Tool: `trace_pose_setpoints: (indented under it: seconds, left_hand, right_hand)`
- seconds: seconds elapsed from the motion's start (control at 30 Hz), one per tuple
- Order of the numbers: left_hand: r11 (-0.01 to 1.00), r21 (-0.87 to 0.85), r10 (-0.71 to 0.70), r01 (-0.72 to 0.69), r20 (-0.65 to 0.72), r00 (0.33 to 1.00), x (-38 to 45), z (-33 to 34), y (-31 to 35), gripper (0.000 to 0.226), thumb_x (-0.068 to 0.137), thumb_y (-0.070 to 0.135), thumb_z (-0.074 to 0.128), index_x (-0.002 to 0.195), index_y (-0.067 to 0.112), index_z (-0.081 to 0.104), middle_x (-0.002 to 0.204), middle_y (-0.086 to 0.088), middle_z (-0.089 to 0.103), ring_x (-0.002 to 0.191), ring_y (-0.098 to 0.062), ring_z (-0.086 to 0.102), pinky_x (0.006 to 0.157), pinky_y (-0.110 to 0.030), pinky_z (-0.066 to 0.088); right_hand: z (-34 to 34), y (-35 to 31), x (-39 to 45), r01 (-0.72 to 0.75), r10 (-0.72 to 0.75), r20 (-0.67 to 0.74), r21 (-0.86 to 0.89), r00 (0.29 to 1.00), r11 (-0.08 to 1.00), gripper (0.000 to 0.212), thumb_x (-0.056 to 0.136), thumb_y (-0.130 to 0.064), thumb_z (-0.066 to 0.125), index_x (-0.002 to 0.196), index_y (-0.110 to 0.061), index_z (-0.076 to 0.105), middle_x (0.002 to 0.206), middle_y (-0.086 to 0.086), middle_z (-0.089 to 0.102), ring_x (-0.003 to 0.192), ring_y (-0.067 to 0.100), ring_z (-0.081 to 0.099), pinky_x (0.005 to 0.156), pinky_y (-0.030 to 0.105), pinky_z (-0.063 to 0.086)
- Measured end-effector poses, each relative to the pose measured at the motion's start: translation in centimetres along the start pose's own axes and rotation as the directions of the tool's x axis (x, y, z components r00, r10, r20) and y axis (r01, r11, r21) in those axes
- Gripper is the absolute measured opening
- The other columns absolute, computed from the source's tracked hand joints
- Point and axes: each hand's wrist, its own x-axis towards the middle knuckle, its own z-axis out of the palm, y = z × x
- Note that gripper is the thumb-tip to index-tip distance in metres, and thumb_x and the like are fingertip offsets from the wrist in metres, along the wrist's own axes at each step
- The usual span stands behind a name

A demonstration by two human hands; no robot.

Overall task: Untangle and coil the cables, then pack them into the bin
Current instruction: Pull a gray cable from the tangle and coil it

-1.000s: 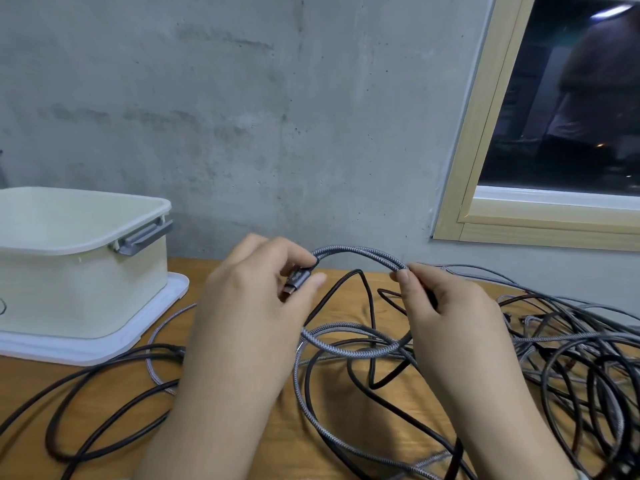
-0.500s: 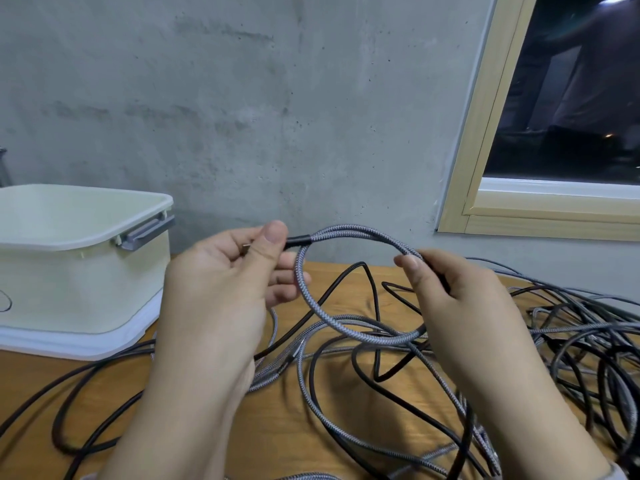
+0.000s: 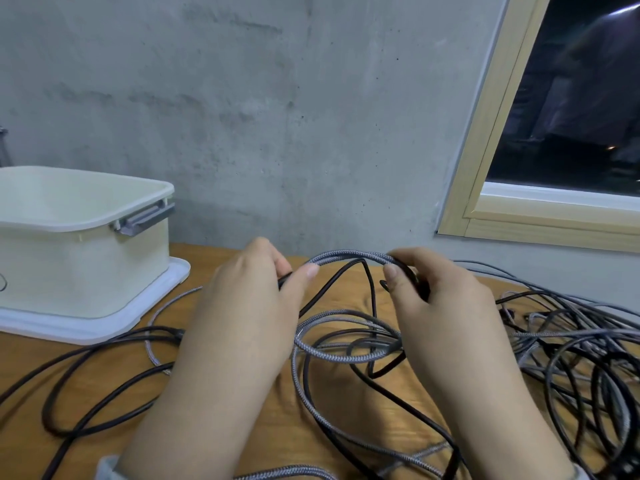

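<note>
Head view: my left hand (image 3: 252, 299) pinches the grey cable (image 3: 349, 256) near its end, thumb against fingers, and my right hand (image 3: 440, 299) pinches the same cable a little further along, so a loop arches between them above the table (image 3: 214, 403). More of this cable hangs below in a lower loop, crossed by black cables (image 3: 104, 386). The main tangle (image 3: 581, 344) lies to my right, and the bin (image 3: 79, 251) stands open at the far left, apart from my hands. To coil well, I think I should keep each loop the same size, feed slack through my right fingers, and lift the grey cable clear of the black ones before drawing more in, lest it snag.
</note>
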Motion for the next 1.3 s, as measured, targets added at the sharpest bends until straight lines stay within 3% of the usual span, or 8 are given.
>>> trace_pose_setpoints:
  seconds: [0.2, 0.37, 0.5, 0.7, 0.87, 1.07, 1.2, 1.3]
  left_hand:
    - [0.995, 0.061, 0.079, -0.084, 0.082, 0.993, 0.0, 0.4, 0.1, 0.024, 0.099, 0.038, 0.041, 0.095, 0.023, 0.059, 0.078, 0.005, 0.060, 0.083, -0.017, 0.056, 0.070, -0.034, 0.043]
    - [0.980, -0.194, 0.060, -0.044, 0.075, 0.995, -0.4, 0.2, 0.7, 0.021, 0.099, 0.034, 0.040, 0.084, 0.026, 0.052, 0.063, 0.004, 0.049, 0.063, -0.005, 0.048, 0.058, -0.017, 0.036]
    - [0.966, -0.258, 0.011, 0.009, 0.074, 0.997, -0.5, 0.3, 0.7, 0.014, 0.097, 0.037, 0.040, 0.089, 0.025, 0.037, 0.074, 0.003, 0.055, 0.078, 0.004, 0.047, 0.062, -0.007, 0.035]
    - [0.994, -0.109, 0.025, -0.004, 0.191, 0.981, 0.4, -0.1, -0.9, 0.012, 0.094, 0.040, 0.046, 0.092, 0.031, 0.054, 0.067, 0.008, 0.055, 0.065, -0.007, 0.052, 0.057, -0.031, 0.039]
    - [0.742, -0.595, 0.000, 0.307, 0.459, 0.888, -0.1, 0.1, 0.3, 0.028, 0.101, 0.024, 0.041, 0.085, 0.014, 0.061, 0.046, 0.004, 0.044, 0.038, -0.011, 0.043, 0.042, -0.021, 0.039]
    - [0.488, -0.790, -0.258, 0.371, 0.276, 0.926, 0.5, 0.0, 0.0, 0.030, 0.102, 0.022, 0.040, 0.079, 0.009, 0.053, 0.040, 0.007, 0.028, 0.032, -0.007, 0.025, 0.035, -0.020, 0.032]
    - [0.394, -0.857, -0.366, 0.332, 0.185, 0.912, 1.0, -0.1, 0.0, 0.032, 0.104, 0.023, 0.039, 0.075, 0.011, 0.048, 0.038, 0.005, 0.028, 0.032, -0.006, 0.026, 0.033, -0.018, 0.031]
    - [0.447, -0.843, -0.332, 0.299, 0.154, 0.931, 0.8, 0.0, 0.1, 0.033, 0.104, 0.023, 0.037, 0.074, 0.011, 0.047, 0.037, 0.005, 0.028, 0.032, -0.006, 0.026, 0.037, -0.022, 0.033]
  right_hand:
    - [0.3, -0.2, -0.1, 0.041, -0.041, 0.020, 0.020, 0.999, 0.999, 0.018, 0.095, -0.035, 0.049, 0.105, -0.031, 0.064, 0.074, -0.020, 0.053, 0.079, 0.004, 0.050, 0.068, 0.020, 0.038]
    - [-0.2, 0.7, 0.3, -0.006, 0.005, 0.011, 0.059, 1.000, 0.998, 0.020, 0.096, -0.037, 0.046, 0.085, -0.027, 0.060, 0.070, -0.010, 0.062, 0.072, 0.001, 0.055, 0.061, 0.017, 0.042]
    - [0.1, 1.1, 0.4, -0.066, 0.066, 0.065, 0.002, 0.996, 0.998, 0.020, 0.099, -0.033, 0.040, 0.096, -0.027, 0.058, 0.075, -0.014, 0.057, 0.073, 0.007, 0.052, 0.061, 0.029, 0.040]
    - [0.0, 1.2, 0.6, -0.053, 0.049, 0.112, 0.034, 0.992, 0.998, 0.018, 0.099, -0.033, 0.040, 0.090, -0.029, 0.055, 0.080, -0.014, 0.060, 0.073, -0.002, 0.051, 0.057, 0.013, 0.036]
    - [0.0, 0.3, 0.2, -0.021, 0.002, 0.172, 0.112, 0.985, 0.994, 0.021, 0.097, -0.037, 0.039, 0.086, -0.030, 0.055, 0.067, -0.011, 0.056, 0.069, -0.002, 0.051, 0.054, 0.013, 0.036]
    - [-0.2, -0.2, -0.1, -0.128, 0.042, 0.279, 0.299, 0.959, 0.946, 0.041, 0.071, -0.067, 0.037, 0.093, -0.035, 0.050, 0.055, -0.007, 0.046, 0.042, 0.003, 0.040, 0.047, 0.023, 0.030]
    - [-0.6, 0.0, -0.3, -0.129, 0.047, 0.352, 0.213, 0.935, 0.969, 0.010, 0.092, -0.043, 0.048, 0.089, -0.034, 0.047, 0.060, -0.004, 0.050, 0.045, 0.002, 0.041, 0.049, 0.021, 0.032]
    - [-0.7, 0.0, -0.1, -0.042, 0.015, 0.235, 0.110, 0.972, 0.993, 0.013, 0.094, -0.038, 0.049, 0.083, -0.031, 0.050, 0.065, -0.007, 0.055, 0.054, 0.003, 0.048, 0.048, 0.016, 0.037]
